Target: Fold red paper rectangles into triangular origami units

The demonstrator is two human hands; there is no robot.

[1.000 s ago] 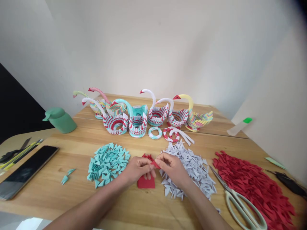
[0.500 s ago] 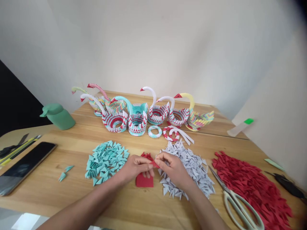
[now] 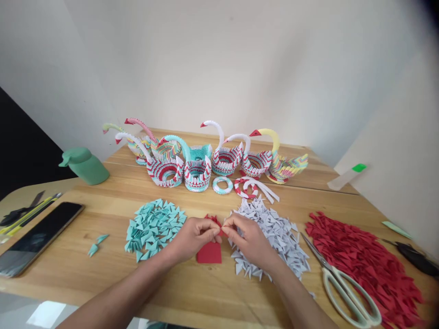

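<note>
Since half a second ago, the left hand (image 3: 197,236) has curled its lower fingers in towards the palm, and less of the red paper piece (image 3: 221,232) shows between the hands. From the head view, taking that piece as the clock's centre, the left hand comes in from about eight o'clock, nearly closed, thumb and fingers pinching it; the right hand (image 3: 248,237) meets it from about four o'clock, pinching its other side. Just off at seven lies a stack of red paper rectangles (image 3: 209,254); at nine, the teal folded triangles (image 3: 156,230); at three, the pale lilac folded triangles (image 3: 277,235). Paper swans (image 3: 197,176) stand towards twelve. I judge the piece feather-light, thin, crisp enough to hold a crease, not slippery but easily crumpled or torn; the best hold seems a light fingertip pinch on its opposite edges.
</note>
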